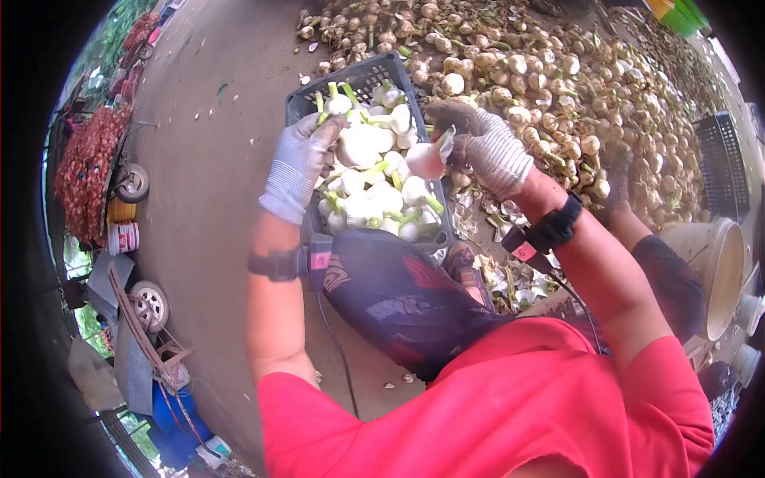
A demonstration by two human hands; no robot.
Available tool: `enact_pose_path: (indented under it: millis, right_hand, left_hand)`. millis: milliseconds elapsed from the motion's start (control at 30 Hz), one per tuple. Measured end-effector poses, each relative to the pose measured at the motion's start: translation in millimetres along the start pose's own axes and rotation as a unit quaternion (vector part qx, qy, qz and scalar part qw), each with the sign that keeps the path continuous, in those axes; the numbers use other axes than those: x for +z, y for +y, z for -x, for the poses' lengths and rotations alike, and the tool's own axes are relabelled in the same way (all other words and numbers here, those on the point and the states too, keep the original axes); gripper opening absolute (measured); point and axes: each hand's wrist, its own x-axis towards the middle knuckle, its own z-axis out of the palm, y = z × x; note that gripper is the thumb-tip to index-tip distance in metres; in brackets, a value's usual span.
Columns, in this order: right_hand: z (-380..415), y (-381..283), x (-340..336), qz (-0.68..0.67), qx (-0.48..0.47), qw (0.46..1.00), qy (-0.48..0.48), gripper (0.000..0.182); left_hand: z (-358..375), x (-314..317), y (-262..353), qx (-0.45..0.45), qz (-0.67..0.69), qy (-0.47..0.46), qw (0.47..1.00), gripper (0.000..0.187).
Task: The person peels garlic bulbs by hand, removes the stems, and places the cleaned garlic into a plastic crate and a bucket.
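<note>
So your right hand (482, 143) has a garlic bulb (428, 162) pinched between gloved fingers and thumb, closed up pretty snug, with a loose flap of skin sticking up next to the fingers. That bulb is above the right side of the crate (366, 76), just over the rim area. Your left hand (307, 151), also gloved, is at the crate's left side with the fingers curled in over the white bulbs (358, 147). Can't tell if it has hold of one or is only touching, and the fingertips are too dark and blurry to say how far apart they are.

The crate sits on the ground (207, 199) just in front of your knee, filled with white bulbs, some with green stalks. Past it and to your right there's a big pile (550, 103) of browner bulbs, with peeled skins (510, 279) scattered near your foot. Another crate stands at the pile's far right edge, and a bucket (725, 279) is over by your right leg.
</note>
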Motion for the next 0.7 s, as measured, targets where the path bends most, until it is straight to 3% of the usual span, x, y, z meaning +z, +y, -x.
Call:
enact_pose_path:
  millis: [33,100,133,167,233,300,367,433,500,533,567,633,700]
  right_hand:
    - [10,-11,2,0.039,-0.053,0.998,-0.003,0.051]
    - [48,-36,6,0.218,-0.065,0.974,0.003,0.045]
    - [58,-29,1,0.264,-0.119,0.957,0.033,0.037]
    - [71,-24,-9,0.356,-0.108,0.927,0.051,0.033]
    - [110,-12,-35,0.27,-0.118,0.952,0.084,0.031]
    - [152,0,-62,0.243,-0.13,0.945,0.178,0.027]
    - [195,26,-91,0.175,-0.121,0.947,0.242,0.025]
    - [248,32,-132,0.268,-0.123,0.91,0.291,0.027]
    - [299,40,-183,0.156,-0.104,0.911,0.368,0.029]
    - [323,16,-195,0.136,-0.075,0.895,0.418,0.03]
    - [350,-14,-211,0.118,-0.045,0.872,0.473,0.031]
    - [392,-38,-248,0.107,-0.138,0.826,0.536,0.029]
    - [443,-41,-316,0.414,-0.033,0.702,0.578,0.032]
  left_hand:
    - [7,6,11,-0.021,0.03,-0.045,0.998,0.02]
    - [11,64,13,0.248,-0.16,-0.074,0.953,0.023]
    - [24,88,26,0.273,-0.214,-0.069,0.935,0.023]
    - [43,111,38,0.297,-0.268,-0.064,0.914,0.024]
    - [77,161,48,0.391,-0.417,0.007,0.82,0.025]
    - [106,214,43,0.371,-0.319,-0.036,0.871,0.024]
    - [129,262,39,0.413,-0.252,-0.066,0.873,0.027]
    - [147,302,49,0.419,-0.136,-0.151,0.885,0.033]
    - [168,328,69,0.455,-0.023,-0.202,0.867,0.04]
    - [175,336,78,0.527,0.018,-0.193,0.828,0.045]
    - [179,335,90,0.508,0.025,-0.25,0.824,0.047]
    - [179,334,94,0.528,-0.002,-0.27,0.805,0.045]
    - [170,334,72,0.481,0.004,-0.313,0.819,0.037]
